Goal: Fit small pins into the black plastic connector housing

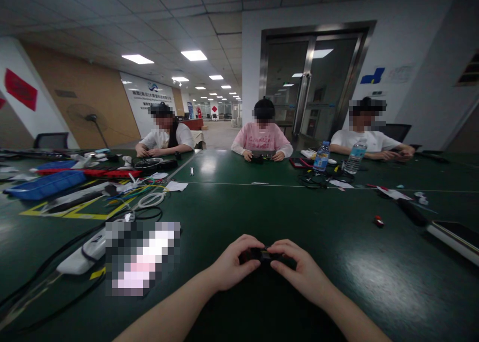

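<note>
Between my two hands is a small dark object (265,254), just above or on the green table (209,302); its kind is too dark to make out. My left hand (236,262) grips its left end, thumb below and fingers curled over the top. From the other side, my right hand (295,267) pinches its right end in the same way. Fingers cover much of the object. Left of my hands lies a device with a blurred-out bright screen (149,257).
A white power strip (80,254) with cables lies at the left, near a blue tray (48,184). Two bottles, one a water bottle (355,156), stand at the far right. A small red object (378,221) lies right of my hands. Several people sit across the table.
</note>
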{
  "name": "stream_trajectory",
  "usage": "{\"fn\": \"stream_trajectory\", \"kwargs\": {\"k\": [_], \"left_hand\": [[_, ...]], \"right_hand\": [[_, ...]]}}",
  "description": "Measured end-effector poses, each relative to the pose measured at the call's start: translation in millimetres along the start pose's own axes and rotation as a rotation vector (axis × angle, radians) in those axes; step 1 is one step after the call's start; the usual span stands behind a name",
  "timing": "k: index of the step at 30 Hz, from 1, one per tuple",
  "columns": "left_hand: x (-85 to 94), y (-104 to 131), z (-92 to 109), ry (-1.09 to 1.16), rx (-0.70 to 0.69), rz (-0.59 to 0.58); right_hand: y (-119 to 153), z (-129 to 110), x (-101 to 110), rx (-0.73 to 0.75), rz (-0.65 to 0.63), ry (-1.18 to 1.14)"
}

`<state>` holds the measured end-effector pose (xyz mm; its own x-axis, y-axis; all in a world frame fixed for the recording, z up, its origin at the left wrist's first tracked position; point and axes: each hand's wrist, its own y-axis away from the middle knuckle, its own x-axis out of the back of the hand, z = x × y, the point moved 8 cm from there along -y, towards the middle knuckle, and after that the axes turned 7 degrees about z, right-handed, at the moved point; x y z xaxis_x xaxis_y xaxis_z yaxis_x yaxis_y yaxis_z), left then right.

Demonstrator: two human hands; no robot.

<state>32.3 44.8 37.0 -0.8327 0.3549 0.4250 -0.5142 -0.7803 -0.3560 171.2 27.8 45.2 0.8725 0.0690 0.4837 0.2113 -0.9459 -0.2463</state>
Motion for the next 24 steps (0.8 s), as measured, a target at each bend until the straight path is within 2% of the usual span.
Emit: {"fn": "stream_trajectory", "kwargs": {"k": [5, 18, 24], "left_hand": [[-1.2, -0.3, -1.1, 0.009, -0.024, -0.005], [-0.1, 0.6, -0.2, -0.001, 0.029, 0.006], [-1.8, 0.1, 0.4, 0.002, 0.022, -0.031]], "right_hand": [[0.2, -2.6, 0.5, 0.016, 0.001, -0.001], [-0.1, 0.7, -1.6, 0.013, -0.011, 0.001], [0.4, 7.1, -1.1, -0.015, 0.003, 0.024]]}}
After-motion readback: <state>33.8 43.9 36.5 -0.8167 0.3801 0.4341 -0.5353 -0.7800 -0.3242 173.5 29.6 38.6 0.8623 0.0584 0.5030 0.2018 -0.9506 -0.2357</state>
